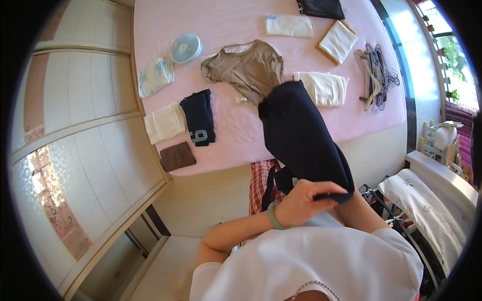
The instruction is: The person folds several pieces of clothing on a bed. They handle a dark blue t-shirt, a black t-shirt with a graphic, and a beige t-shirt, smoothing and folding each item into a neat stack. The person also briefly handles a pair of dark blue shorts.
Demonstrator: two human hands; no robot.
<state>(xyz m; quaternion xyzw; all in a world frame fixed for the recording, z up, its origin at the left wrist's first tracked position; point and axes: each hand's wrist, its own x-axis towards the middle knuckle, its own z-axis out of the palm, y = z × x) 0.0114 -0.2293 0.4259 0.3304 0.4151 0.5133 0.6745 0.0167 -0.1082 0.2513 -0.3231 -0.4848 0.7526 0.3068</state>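
Both hands grip a dark navy garment (301,135): the left hand (301,200) pinches its near hem, while the right hand is hidden under the cloth. Its far end drapes onto the bed (241,135) near the front edge, touching a brown shirt (251,67) and beside a cream folded cloth (324,88).

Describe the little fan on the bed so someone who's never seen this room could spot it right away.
Look at the pink bed, along its edge by the wardrobe doors. The fan lies flat there, beside a pale folded cloth. It is the only round, grilled, hard thing among folded clothes.
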